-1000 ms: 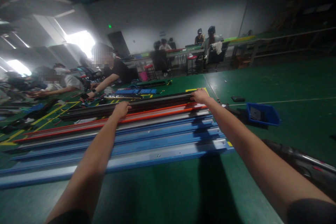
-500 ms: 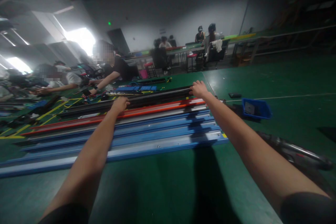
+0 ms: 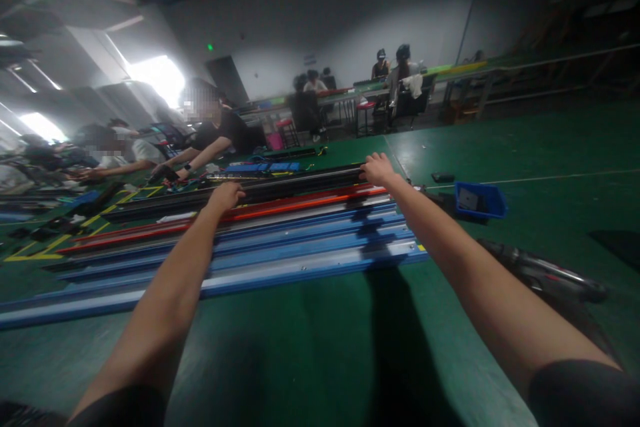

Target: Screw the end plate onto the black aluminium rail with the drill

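Note:
Several long rails lie side by side on the green table. Farthest back is a black rail, with a red rail in front of it and blue rails nearest me. My left hand is closed at the near edge of the black rail, fingers curled over it. At the black rail's right end my right hand is closed round it. The undersides of both grips are hidden.
A blue bin holding a dark item stands at the right, with a small black object behind it. A power tool lies nearer. Across the table a person reaches over other parts.
The view has shifted slightly, and the bin and tool appear a little further left. Both hands keep their places at the black rail. The person opposite has moved their arms.

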A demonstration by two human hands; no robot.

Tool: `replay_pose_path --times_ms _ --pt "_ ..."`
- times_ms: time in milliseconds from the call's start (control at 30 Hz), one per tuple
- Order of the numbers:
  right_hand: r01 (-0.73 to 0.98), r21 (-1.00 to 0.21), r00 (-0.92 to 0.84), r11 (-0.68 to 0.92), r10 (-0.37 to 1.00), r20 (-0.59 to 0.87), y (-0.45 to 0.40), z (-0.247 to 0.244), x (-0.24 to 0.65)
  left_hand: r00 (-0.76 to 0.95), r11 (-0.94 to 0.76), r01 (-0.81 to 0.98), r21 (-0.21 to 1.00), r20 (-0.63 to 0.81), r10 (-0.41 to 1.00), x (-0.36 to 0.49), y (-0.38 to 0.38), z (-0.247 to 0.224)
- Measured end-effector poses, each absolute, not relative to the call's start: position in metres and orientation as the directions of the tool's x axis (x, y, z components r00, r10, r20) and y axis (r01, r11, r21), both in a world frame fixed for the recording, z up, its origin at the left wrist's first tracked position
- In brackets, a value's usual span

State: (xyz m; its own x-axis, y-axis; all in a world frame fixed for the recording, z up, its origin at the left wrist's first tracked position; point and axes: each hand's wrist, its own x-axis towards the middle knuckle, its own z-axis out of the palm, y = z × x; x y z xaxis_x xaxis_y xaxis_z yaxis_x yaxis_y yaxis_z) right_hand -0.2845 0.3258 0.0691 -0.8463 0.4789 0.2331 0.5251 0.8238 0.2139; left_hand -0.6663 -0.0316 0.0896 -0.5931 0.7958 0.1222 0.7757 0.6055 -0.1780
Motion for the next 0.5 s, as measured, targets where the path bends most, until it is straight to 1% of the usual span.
replay_pose_path --times_ms 233,500 --pt "0.518 0.219 -0.85 0.827 0.469 0.239 0.321 0.074 -0.27 -0.571 0.586 0.788 -0.19 0.131 0.811 -0.651 -0.042 0.091" --pt "0.526 0.206 -0.843 0.825 0.475 0.251 0.311 0.078 -0.251 -0.548 0.56 0.8 -0.215 0.117 0.828 -0.628 -0.052 0.103"
